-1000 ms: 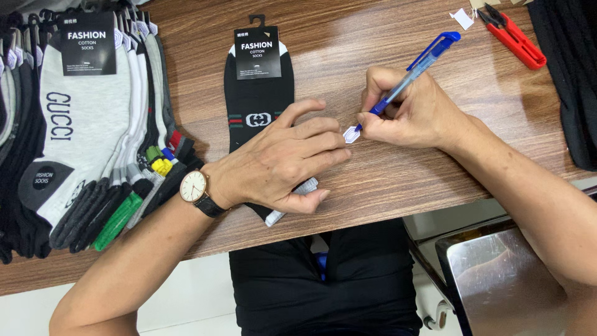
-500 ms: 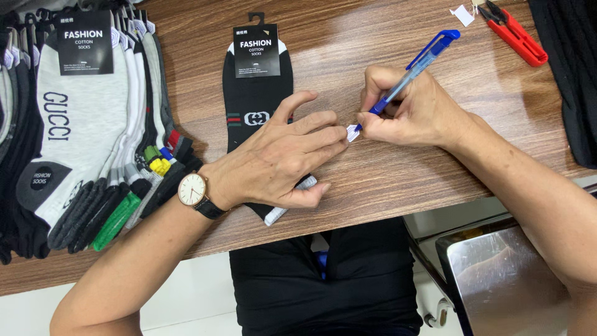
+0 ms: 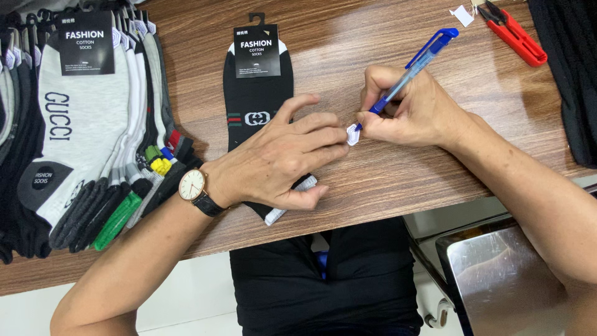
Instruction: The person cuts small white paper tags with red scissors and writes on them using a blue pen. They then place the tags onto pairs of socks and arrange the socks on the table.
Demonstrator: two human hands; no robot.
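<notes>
A black pair of socks (image 3: 255, 93) with a black card header lies flat on the wooden table (image 3: 398, 186). My left hand (image 3: 280, 158) rests palm down on its lower part, fingertips holding a small white tag (image 3: 352, 134) against the wood. My right hand (image 3: 407, 109) grips a blue ballpoint pen (image 3: 416, 62), its tip touching that tag. A watch with a pale face (image 3: 193, 185) sits on my left wrist.
A fanned stack of several grey, white and black sock pairs (image 3: 81, 130) fills the table's left side. Red thread snips (image 3: 513, 31) and a white paper scrap (image 3: 461, 15) lie at the top right, beside dark fabric (image 3: 569, 74). A metal surface (image 3: 504, 280) sits below the table edge.
Both hands keep nearly the same places. The pen tip has shifted very slightly over the white tag.
</notes>
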